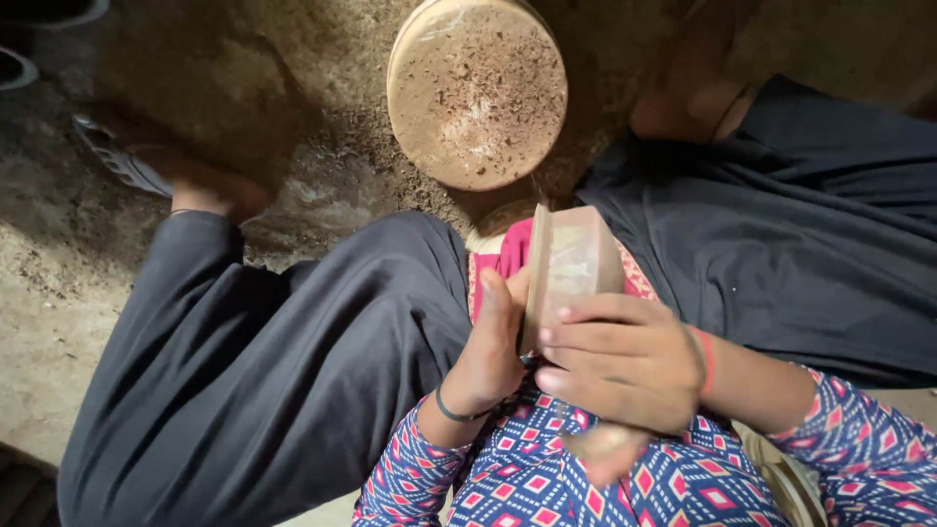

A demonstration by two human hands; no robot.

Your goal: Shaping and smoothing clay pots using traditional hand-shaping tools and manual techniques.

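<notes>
From my head view, my right hand (625,366) wraps its fingers around a small clay bowl (571,268) held on edge above my lap, my left hand (493,346) closed against its rim. Slack fingers could drop it, I judge. Beyond the bowl, a round clay disc (476,93) sits on the crumb-strewn dirt floor (59,283).

1. The right hand (625,361) grips a small tan clay bowl (571,263) held on edge.
2. The left hand (493,346) presses against the bowl's rim.
3. A round clay disc (476,93) lies on the earthen floor (59,283), between dark-trousered knees.
</notes>
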